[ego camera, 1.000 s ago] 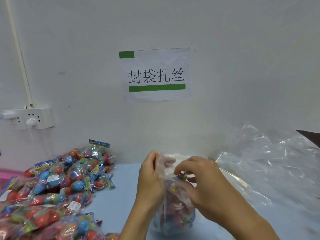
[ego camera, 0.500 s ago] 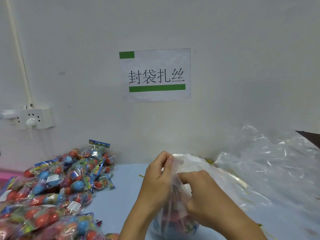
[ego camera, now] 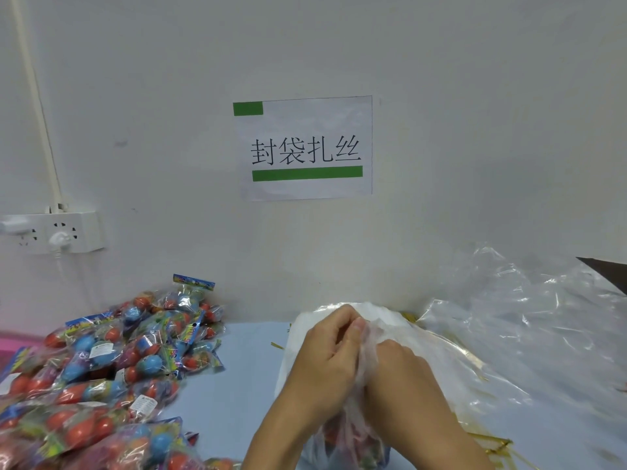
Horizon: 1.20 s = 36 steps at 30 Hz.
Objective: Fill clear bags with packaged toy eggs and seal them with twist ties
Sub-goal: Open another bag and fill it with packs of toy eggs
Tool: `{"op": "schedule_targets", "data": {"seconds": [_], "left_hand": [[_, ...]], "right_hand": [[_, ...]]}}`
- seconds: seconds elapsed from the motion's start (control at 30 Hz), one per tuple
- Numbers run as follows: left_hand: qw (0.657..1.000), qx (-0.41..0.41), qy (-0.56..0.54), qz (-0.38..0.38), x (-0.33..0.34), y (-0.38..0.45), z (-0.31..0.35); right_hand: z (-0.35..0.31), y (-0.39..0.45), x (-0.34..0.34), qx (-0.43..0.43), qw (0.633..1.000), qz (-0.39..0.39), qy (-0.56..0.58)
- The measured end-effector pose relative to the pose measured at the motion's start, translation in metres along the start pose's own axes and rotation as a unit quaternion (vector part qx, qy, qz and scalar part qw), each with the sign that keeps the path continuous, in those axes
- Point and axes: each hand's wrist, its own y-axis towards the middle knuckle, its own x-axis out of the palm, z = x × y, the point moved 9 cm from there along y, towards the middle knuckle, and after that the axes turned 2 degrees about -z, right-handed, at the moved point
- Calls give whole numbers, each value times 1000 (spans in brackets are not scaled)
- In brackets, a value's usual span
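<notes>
A clear bag (ego camera: 346, 439) holding packaged toy eggs stands on the light blue table (ego camera: 237, 395) in front of me. My left hand (ego camera: 330, 354) grips the bag's gathered neck, thumb and fingers pinching the plastic near the top. My right hand (ego camera: 403, 378) is curled round the neck just to the right, pressed against the left hand. The bag's loose top (ego camera: 380, 315) flares out above both hands. The eggs inside show only below my hands. Gold twist ties (ego camera: 488, 444) lie to the right of the bag.
A big pile of packaged toy eggs (ego camera: 101, 385) covers the left of the table. Crumpled clear bags (ego camera: 529, 337) are heaped at the right against the wall. A wall socket (ego camera: 57, 232) with a plug sits at the left, a paper sign (ego camera: 305, 147) above.
Both hands have slid down and closed together round the bag's neck. The bag's top, held open between my fingers before, is now bunched and flares above them.
</notes>
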Motion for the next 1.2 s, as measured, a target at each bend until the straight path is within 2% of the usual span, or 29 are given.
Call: {"op": "schedule_targets", "data": {"seconds": [0.1, 0.23, 0.37, 0.6, 0.67, 0.73, 0.8, 0.87, 0.93, 0.97, 1.0, 1.03, 1.07, 1.1, 1.13, 1.17, 1.2], "left_hand": [[1000, 7, 14, 0, 5, 0, 0], [996, -45, -7, 79, -13, 1, -18], [979, -113, -59, 159, -29, -2, -41], [964, -161, -92, 188, -37, -6, -56], [959, -171, -80, 211, -42, -9, -59], [950, -182, -82, 240, -48, -11, -64], [938, -195, -94, 270, -54, -15, -69], [924, -209, -97, 304, -62, -19, -73], [909, -225, -98, 338, -70, -24, -78], [901, -233, -95, 355, -74, -27, -80], [893, -241, -87, 371, -77, -30, -81], [885, -248, -77, 386, -79, -34, -81], [878, -254, -70, 399, -81, -36, -80], [871, -259, -67, 412, -82, -39, -81], [864, -264, -70, 422, -83, -41, -82], [857, -272, -74, 431, -83, -43, -84], [849, -284, -79, 439, -84, -46, -86]], "right_hand": [[-1, -2, 3, -7, 999, -29, -29], [-11, -4, 4, -58, 993, -75, 75], [-9, 1, -3, -72, 991, -24, 109], [-22, 2, -20, -132, 983, 46, 118], [-27, -1, -34, -154, 969, 67, 182], [-18, -4, -51, -134, 934, 106, 313], [5, -4, -65, -92, 892, 178, 406], [30, -7, -75, -41, 879, 255, 401], [58, -8, -75, 45, 895, 269, 352], [70, -5, -67, 87, 915, 227, 323], [77, 0, -51, 114, 936, 138, 303], [77, 0, -27, 120, 950, 6, 289], [69, -6, 1, 113, 940, -140, 291], [57, -17, 23, 104, 912, -264, 296], [45, -25, 38, 95, 884, -335, 312], [34, -27, 48, 91, 872, -355, 323], [26, -23, 52, 86, 880, -333, 328]]}}
